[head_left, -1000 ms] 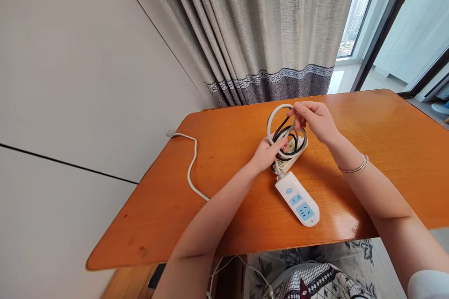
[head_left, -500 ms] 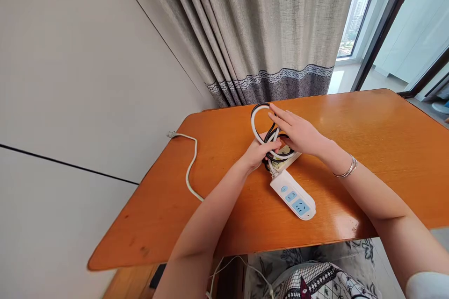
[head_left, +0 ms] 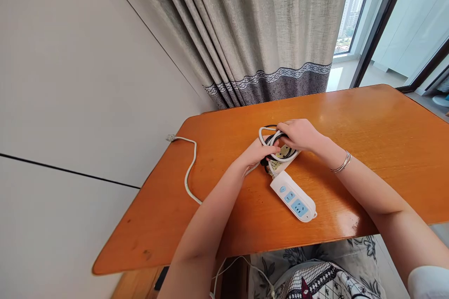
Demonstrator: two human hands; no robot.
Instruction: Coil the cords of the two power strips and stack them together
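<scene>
Black and white cables (head_left: 275, 138) lie looped together in a coil over the middle of the table. My left hand (head_left: 258, 151) is closed around the coil's left side, thumb across the top. At the coil's upper right, my right hand (head_left: 299, 133) has its fingers curled onto the loops, fingertips partly hidden. A white power strip (head_left: 293, 196) with blue socket panels lies just below the coil, its cord running up into it. Beneath the loops a second strip with yellowish sockets (head_left: 284, 151) shows in part.
The orange wooden table (head_left: 354, 149) has rounded corners. A white cord (head_left: 191, 166) with a plug (head_left: 171, 138) runs along its left side and passes behind my left forearm. A grey curtain (head_left: 273, 32) hangs behind, with a pale wall (head_left: 70, 79) at left.
My right hand has come down and its fingers have curled onto the cables. The tall upper loop has been lowered and folded smaller. My left hand stays on the coil.
</scene>
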